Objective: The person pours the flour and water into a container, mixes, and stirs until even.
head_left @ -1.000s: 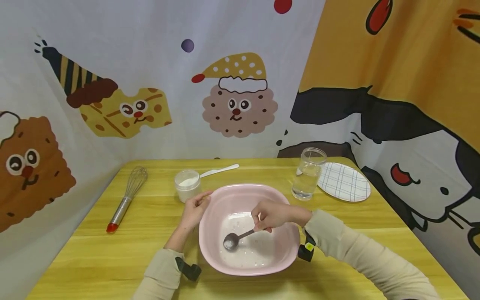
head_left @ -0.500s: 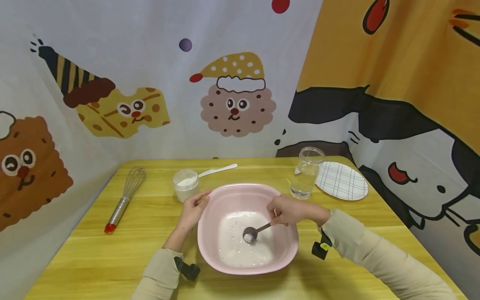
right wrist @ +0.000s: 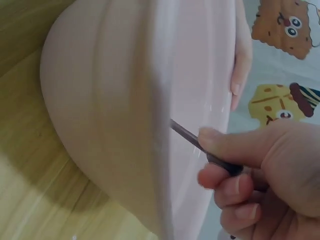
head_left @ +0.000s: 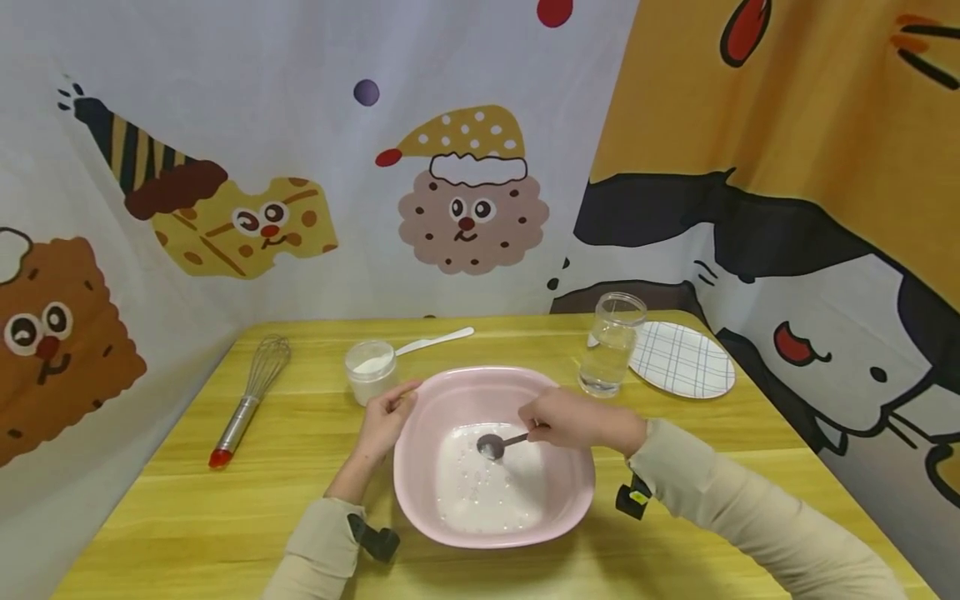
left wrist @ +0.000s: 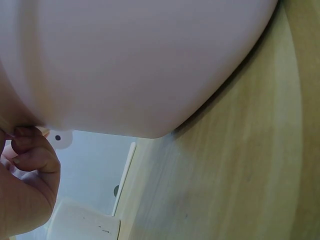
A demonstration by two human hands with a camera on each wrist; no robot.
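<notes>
A pink basin [head_left: 495, 540] with whitish, bubbly liquid [head_left: 487, 492] in its bottom stands at the front middle of the table. My left hand [head_left: 385, 423] holds its left rim; in the left wrist view the fingers [left wrist: 37, 160] curl at the rim's edge. My right hand [head_left: 573, 419] reaches over the right side of the basin. Between thumb and fingers it pinches the dark handle [right wrist: 187, 136] of a small measuring spoon [head_left: 491, 447]. The spoon's bowl is over or in the liquid, and I cannot tell how deep. In the right wrist view the basin wall hides the bowl.
Behind the left hand stands a clear jar of white powder [head_left: 371, 372], with a white plastic knife [head_left: 435, 341] beside it. A whisk [head_left: 251, 400] lies at left. At back right are a glass jar of water [head_left: 606, 358] and a checked plate [head_left: 684, 360].
The measuring spoon has swept through the basin, first to the right, then back and slightly away from me. The left hand has stayed at the rim.
</notes>
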